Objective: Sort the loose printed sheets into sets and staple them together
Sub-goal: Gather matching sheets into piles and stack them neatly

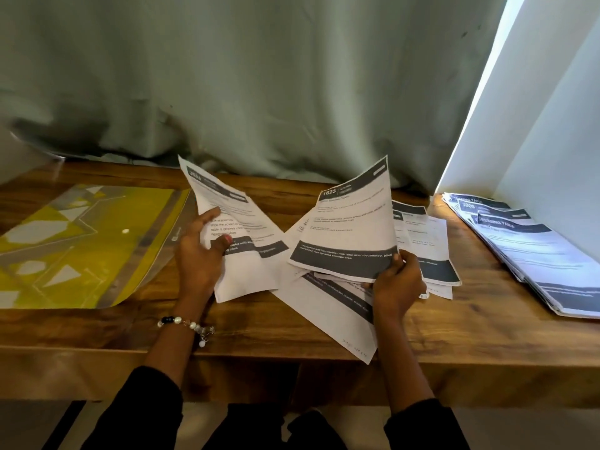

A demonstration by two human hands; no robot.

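My left hand (199, 251) holds a printed sheet (242, 222) by its left edge, thumb on the front, tilted up off the wooden table (130, 332). My right hand (397, 280) grips the lower right corner of another sheet (349, 228) headed "1623", raised and leaning right. Under both lie several loose sheets (334, 313), one hanging over the table's front edge. More sheets (425, 241) lie flat just right of my right hand. No stapler is in view.
A yellow and clear plastic folder (74, 245) lies flat at the left. A fanned stack of printed sheets (532, 251) sits at the far right by a white wall. A grey-green curtain (259, 86) hangs behind the table.
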